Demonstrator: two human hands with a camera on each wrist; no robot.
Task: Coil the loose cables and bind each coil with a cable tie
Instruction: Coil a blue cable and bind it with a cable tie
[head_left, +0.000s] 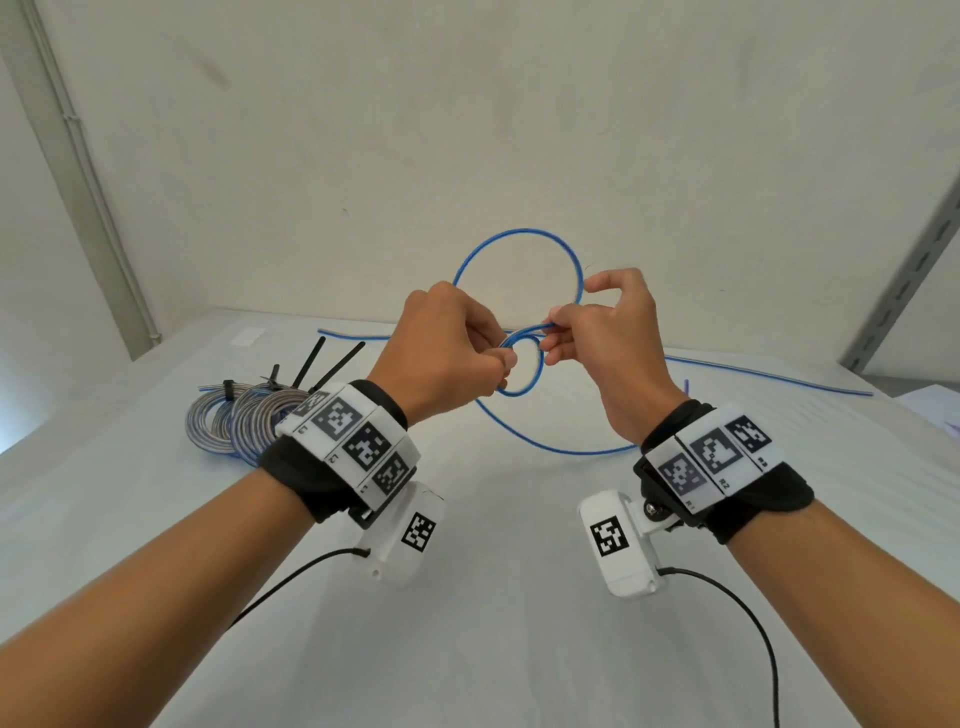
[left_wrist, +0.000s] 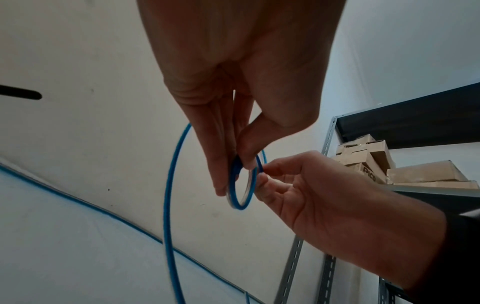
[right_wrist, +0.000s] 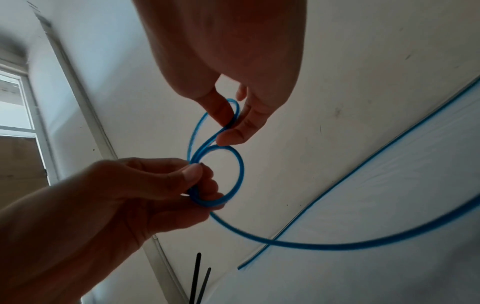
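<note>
Blue thin plastic-coated cable (head_left: 519, 244) is what I work on now, and I hold it up in the air above the white cloth-covered table (head_left: 467, 597). My left hand (head_left: 447, 348) has its thumb and fingers curled around a small tight coil of this cable (head_left: 522, 366), which has only a few turns so far. My right hand (head_left: 608, 332) pinches the cable just beside this small coil, between thumb and fingertips, and the other fingers are loosely bent. Between the two grips a big loose loop stands up in front of the wall, and I think it will become the next turn. Most of the cable is still not coiled: one long part hangs down in a curve under my hands and lies across the table toward the right. On the left of the table lie some grey-and-blue striped coils (head_left: 244, 421), already bound with black plastic cable ties (head_left: 227, 389) whose long tails stick up. I cannot count exactly how many coils, because my left wrist hides part of them. So in my judgement the earlier cables are finished, and this blue one is in the beginning: I must wind the rest and then bind it with a tie. I do not see a spare tie clearly.
</note>
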